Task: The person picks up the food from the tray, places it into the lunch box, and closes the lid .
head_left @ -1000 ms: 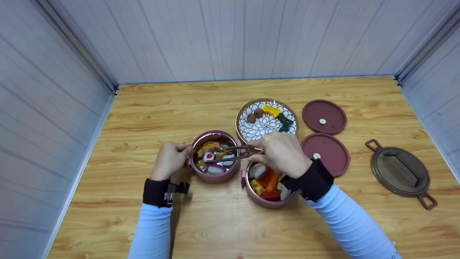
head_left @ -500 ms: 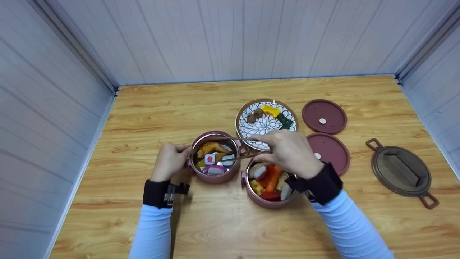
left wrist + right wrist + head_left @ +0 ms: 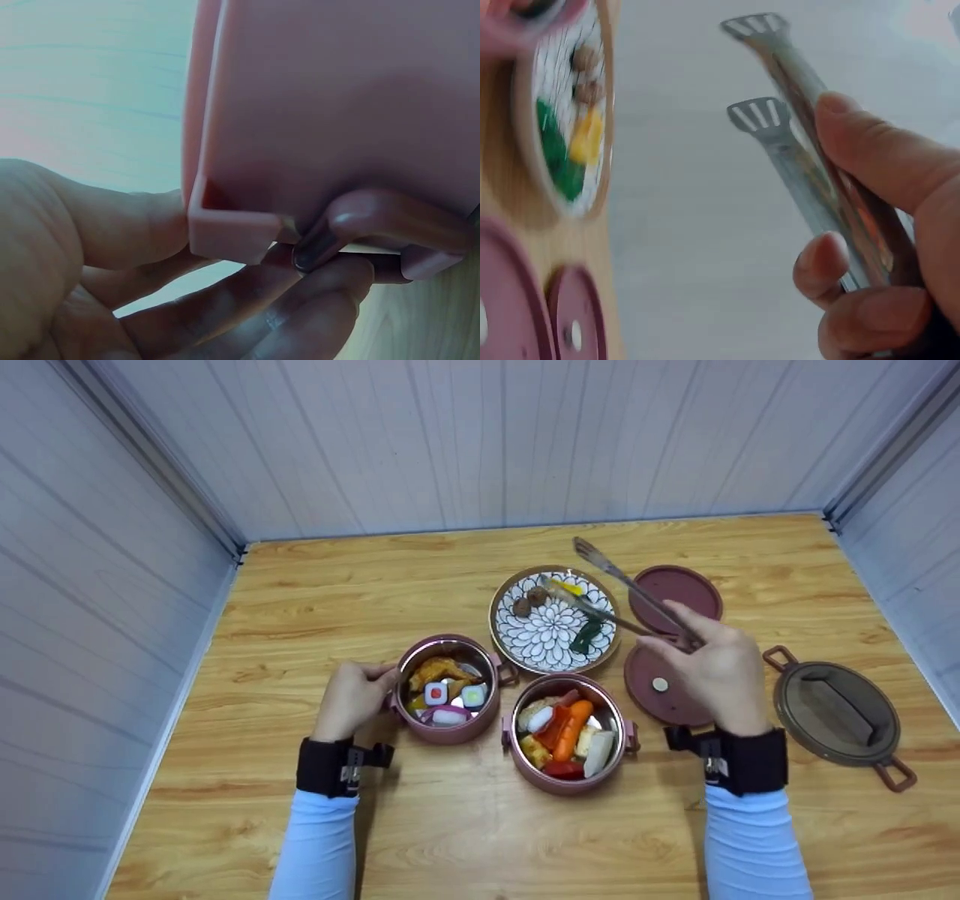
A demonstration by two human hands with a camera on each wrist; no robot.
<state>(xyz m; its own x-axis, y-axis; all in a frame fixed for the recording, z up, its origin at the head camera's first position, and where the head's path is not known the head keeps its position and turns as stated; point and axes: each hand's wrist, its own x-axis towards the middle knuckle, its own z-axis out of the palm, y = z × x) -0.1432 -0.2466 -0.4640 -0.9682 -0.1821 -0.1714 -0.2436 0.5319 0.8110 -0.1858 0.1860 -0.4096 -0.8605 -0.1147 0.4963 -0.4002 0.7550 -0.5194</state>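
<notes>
My left hand grips the left side of a pink pot, thumb at its rim and fingers by the side handle. Inside the pot sit a chicken-like piece, two sushi rolls and other food pieces. My right hand holds metal tongs, raised over the patterned plate and the lids. The tongs' slotted tips stand apart with nothing between them. On the plate lie two brown balls, a yellow piece and dark green leaves.
A second pink pot full of food pieces, among them an orange sausage, stands right of the first. Two maroon lids lie right of the plate. Farther right is a brown lid with side handles. Grey panels wall the table.
My right hand has lifted the tongs out of the left pot and swung them up and right, above the plate and lids. The left hand stays at the pot.
</notes>
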